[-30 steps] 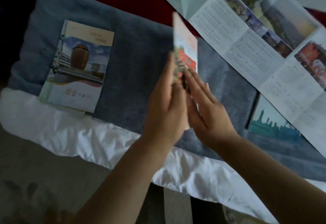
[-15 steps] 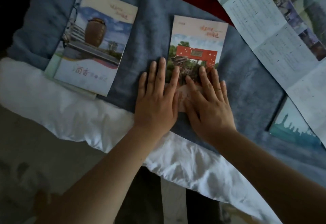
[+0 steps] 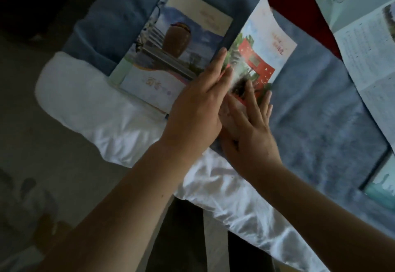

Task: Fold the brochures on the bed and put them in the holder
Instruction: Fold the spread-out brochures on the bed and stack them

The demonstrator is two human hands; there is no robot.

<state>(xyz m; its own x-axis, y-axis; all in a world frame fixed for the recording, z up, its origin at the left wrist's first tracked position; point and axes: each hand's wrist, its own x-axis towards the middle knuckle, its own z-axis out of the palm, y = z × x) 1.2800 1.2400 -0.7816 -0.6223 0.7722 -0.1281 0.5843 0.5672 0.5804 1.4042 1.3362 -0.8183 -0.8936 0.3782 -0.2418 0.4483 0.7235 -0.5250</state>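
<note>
Red-gate brochure (image 3: 267, 53), left hand (image 3: 198, 104) at its left edge, fingers pressed together, right hand (image 3: 252, 141) on its near end, fingers spread

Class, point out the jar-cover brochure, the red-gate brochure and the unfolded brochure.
jar-cover brochure (image 3: 177, 38): head view, on the jar.
red-gate brochure (image 3: 265, 67): head view, on the gate.
unfolded brochure (image 3: 363, 45): head view, on text panel.

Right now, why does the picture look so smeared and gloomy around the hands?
Head view: motion smear where the left hand and right hand meet the red brochure, blurring its lower print; head view: dim light, floor at lower left very dark, white sheet brightest; head view: jar brochure sharper, no glare.
</note>
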